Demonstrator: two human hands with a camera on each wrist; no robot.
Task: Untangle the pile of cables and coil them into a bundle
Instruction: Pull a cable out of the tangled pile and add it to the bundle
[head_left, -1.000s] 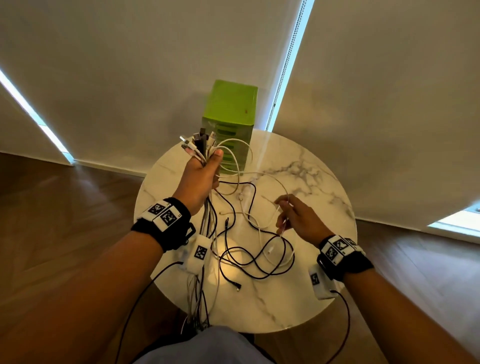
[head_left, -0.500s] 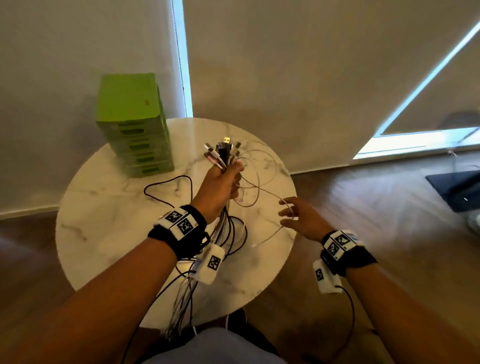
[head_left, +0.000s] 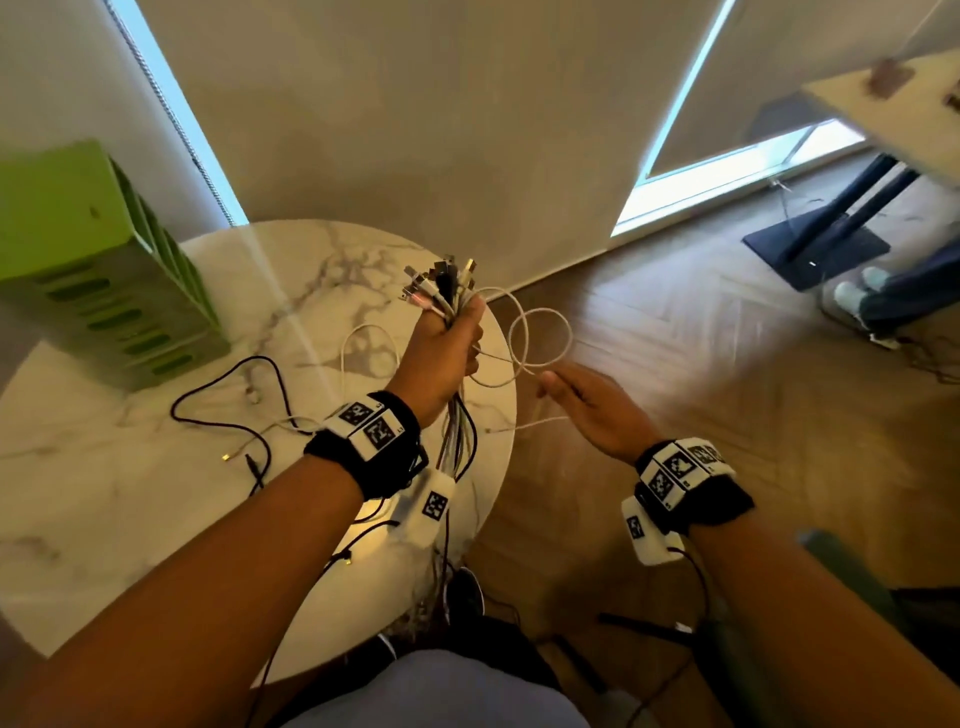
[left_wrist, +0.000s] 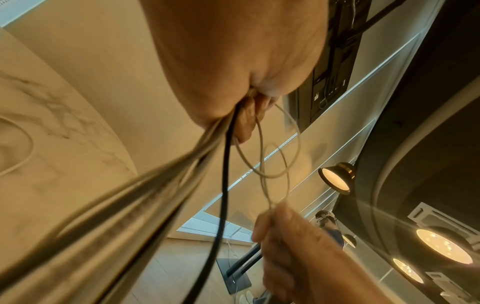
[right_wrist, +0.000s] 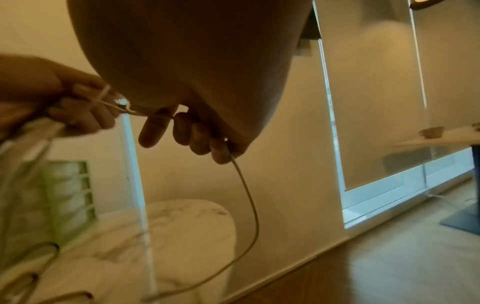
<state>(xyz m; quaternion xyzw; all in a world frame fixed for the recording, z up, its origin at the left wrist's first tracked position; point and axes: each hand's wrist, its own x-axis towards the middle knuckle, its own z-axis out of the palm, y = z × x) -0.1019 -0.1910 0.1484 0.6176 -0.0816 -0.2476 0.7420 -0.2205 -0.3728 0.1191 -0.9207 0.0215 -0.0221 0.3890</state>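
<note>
Since a moment ago your view has swung right, sliding the green organizer (head_left: 98, 280) to the marble table's (head_left: 93, 483) far left edge. Loose black and white leads (head_left: 228, 421) trail there. Your left hand (head_left: 441, 358) fists the cable bunch (head_left: 441, 286), plugs fanned upward, tails hanging. Your right hand (head_left: 597, 410) pinches a white cable (head_left: 540, 338) looping between both.

Daylight enters through bright strips beside the drawn blinds (head_left: 415, 104), leaving the room evenly dim. A warm glare patch shines on the marble counter (head_left: 374, 540). Wide-angle bending curves the frame edges. In the wrist views, ceiling lamps (left_wrist: 335, 179) flare, and near cables (left_wrist: 109, 216) smear with blur.
</note>
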